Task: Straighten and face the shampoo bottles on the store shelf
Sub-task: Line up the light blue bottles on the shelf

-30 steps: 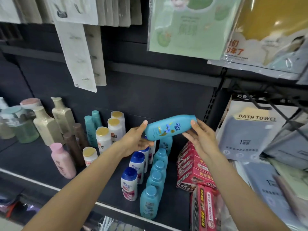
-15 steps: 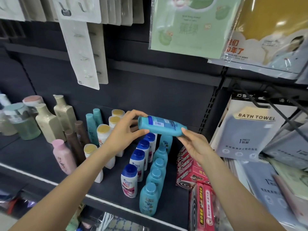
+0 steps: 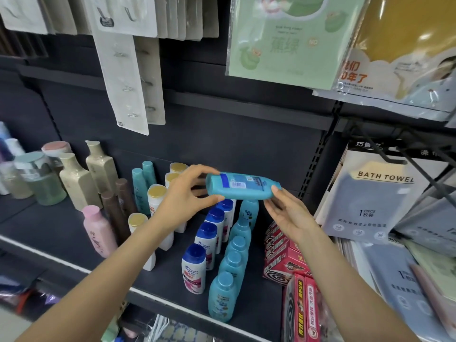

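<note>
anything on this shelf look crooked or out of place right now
One teal bottle is off the shelf, held sideways between the left hand and right hand, barcode side toward the camera. The teal row and blue-capped row below stand upright.

A bottle [image 3: 243,186] lies sideways between the left hand [image 3: 183,197] and right hand [image 3: 287,213], above two rows of bottles [image 3: 223,245] (boxes [image 3: 283,253] sit right of them).
</note>
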